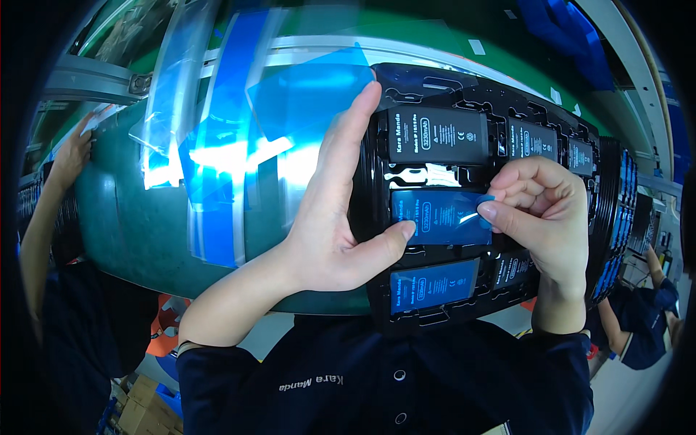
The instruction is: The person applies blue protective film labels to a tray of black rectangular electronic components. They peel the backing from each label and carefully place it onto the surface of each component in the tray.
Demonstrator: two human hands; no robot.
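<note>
A black plastic tray [377, 174] holds several flat phone batteries. On the middle battery [435, 230] lies clear blue film, and my right hand [544, 210] pinches a tab of that film at the battery's right end. My left hand [330, 232] is spread, its thumb touching the left end of the same battery and its fingers pointing up along the tray's left edge. Above is a black battery [438, 136] without blue film on its face. Below sits a battery [433, 287] with a blue face.
Glossy blue film sheets [312, 87] and a long blue strip [225, 130] lie on the green table [116, 203] at left. Trays are stacked [612, 217] at right. Another person's hand [72, 152] is at far left; a person [645, 319] works at far right.
</note>
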